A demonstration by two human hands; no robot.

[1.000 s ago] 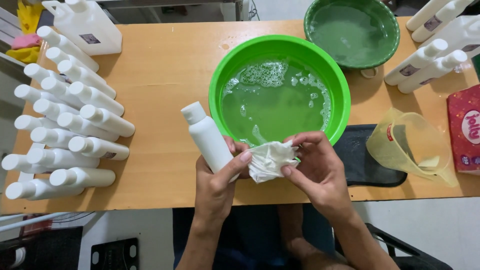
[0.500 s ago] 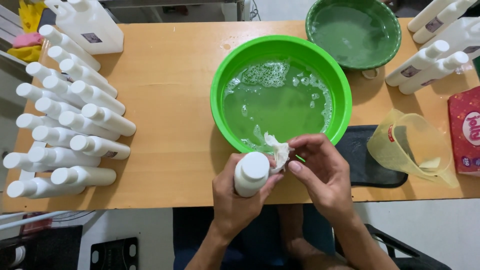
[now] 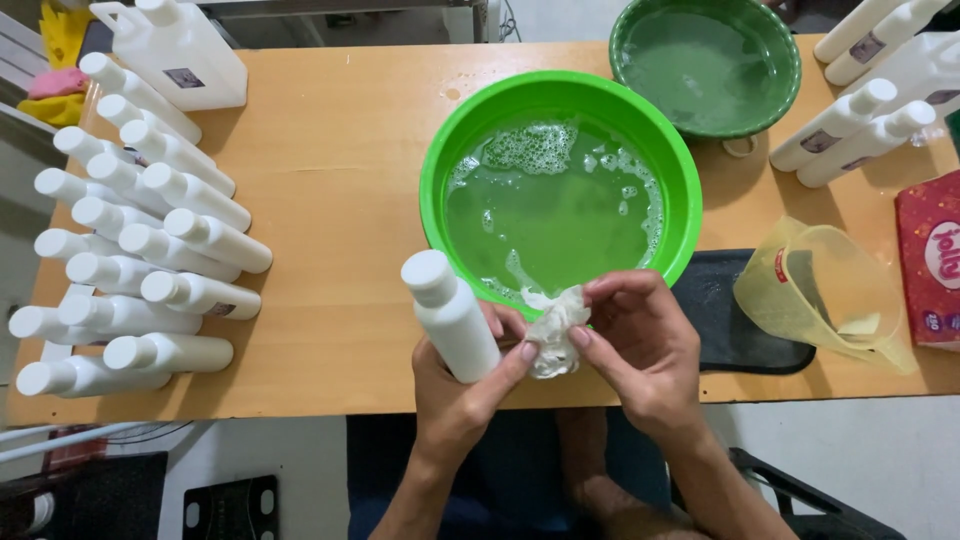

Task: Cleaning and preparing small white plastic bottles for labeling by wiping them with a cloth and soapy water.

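Hands low in the frame, at the near table edge (image 3: pixel 330 385). Left hand (image 3: pixel 465 385) wrapped around the lower body of a white bottle (image 3: pixel 450 315), fingers closed on it, thumb reaching across to the right. Bottle's long axis tilted up and to the left, cap at the upper end, base hidden inside the grip. Right hand (image 3: pixel 640 345) just right of it, fingertips pinched together on a crumpled white cloth (image 3: pixel 555 330). Cloth sitting between the two hands, touching the left thumb and lying against the right flank of the bottle, so nearer hand for the cloth is the right, with the bottle directly to its left.

Just beyond, bright green basin (image 3: pixel 440 180) holding green soapy liquid, foam along its far inner side. Right of the hands, black mat (image 3: pixel 730 330) with a yellowish clear jug (image 3: pixel 825 295) lying on its side. Red packet (image 3: pixel 930 260) at the right edge.

Left side of the frame: rows of capped white bottles (image 3: pixel 150 255) lying flat. Upper left, white jug (image 3: pixel 185 55). Top centre-right, darker green bowl (image 3: pixel 790 60) of liquid, more white bottles (image 3: pixel 860 125) beside it.
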